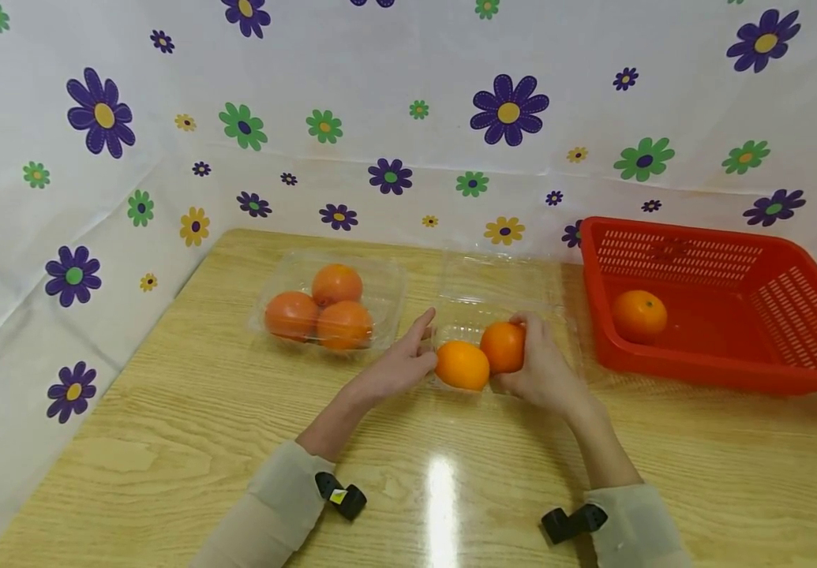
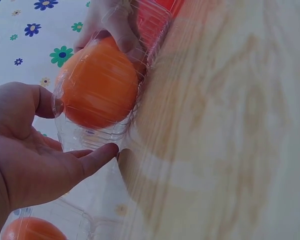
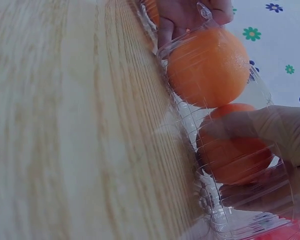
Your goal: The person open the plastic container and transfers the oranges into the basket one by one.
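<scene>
My right hand (image 1: 545, 369) grips an orange (image 1: 504, 347) inside a clear plastic clamshell box (image 1: 459, 334), thumb and fingers on opposite sides of the fruit. Touching it on the left is a second, brighter orange (image 1: 462, 365) in the same box. The box's lid (image 1: 496, 278) lies folded back toward the wall. My left hand (image 1: 401, 361) is spread against the box's left end, its fingers (image 2: 97, 159) fairly straight at the plastic side. In the right wrist view, the right thumb (image 3: 230, 125) lies over the held orange, seen through the clear wall.
Left of the hands stands another clear box (image 1: 387, 304) with three oranges (image 1: 337, 304). A red slotted basket (image 1: 721, 367) at the right holds one orange (image 1: 639, 315). A flower-printed cloth (image 1: 380, 95) hangs behind the wooden table (image 1: 166, 442).
</scene>
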### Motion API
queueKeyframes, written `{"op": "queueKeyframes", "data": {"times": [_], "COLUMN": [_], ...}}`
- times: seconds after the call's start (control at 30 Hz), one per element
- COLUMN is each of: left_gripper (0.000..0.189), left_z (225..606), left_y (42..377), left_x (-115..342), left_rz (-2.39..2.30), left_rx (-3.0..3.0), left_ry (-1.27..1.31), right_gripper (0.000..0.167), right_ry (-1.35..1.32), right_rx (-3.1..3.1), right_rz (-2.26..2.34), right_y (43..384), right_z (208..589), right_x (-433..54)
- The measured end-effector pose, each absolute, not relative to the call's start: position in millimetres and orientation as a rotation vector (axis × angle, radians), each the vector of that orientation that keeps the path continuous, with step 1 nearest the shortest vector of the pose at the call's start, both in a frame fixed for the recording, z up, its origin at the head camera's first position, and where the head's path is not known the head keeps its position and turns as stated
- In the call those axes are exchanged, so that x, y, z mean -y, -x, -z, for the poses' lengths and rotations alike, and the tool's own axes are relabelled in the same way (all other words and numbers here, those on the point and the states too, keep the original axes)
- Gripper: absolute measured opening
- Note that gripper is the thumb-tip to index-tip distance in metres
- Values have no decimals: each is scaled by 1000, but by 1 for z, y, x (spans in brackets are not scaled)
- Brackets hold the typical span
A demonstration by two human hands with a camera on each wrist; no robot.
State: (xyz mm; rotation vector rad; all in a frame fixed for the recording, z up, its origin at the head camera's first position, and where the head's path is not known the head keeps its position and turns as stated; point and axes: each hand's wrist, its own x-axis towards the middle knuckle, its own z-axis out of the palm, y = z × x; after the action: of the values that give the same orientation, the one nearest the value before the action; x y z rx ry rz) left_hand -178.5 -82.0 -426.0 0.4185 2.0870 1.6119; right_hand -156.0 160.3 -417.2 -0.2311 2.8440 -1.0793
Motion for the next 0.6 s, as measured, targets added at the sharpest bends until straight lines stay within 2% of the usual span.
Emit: {"op": "queueKeyframes", "data": {"times": [0.6], "left_gripper": [81], "left_z": [426], "left_y": [179], "left_x": [83], "left_rz": [-1596], "left_rx": [-2105], "left_ry": [-416], "right_gripper": [89], "right_ry": [289], "right_rx": [-2833], "right_rz": [1019], "right_y": [155], "right_z": [416], "right_x": [-160]}}
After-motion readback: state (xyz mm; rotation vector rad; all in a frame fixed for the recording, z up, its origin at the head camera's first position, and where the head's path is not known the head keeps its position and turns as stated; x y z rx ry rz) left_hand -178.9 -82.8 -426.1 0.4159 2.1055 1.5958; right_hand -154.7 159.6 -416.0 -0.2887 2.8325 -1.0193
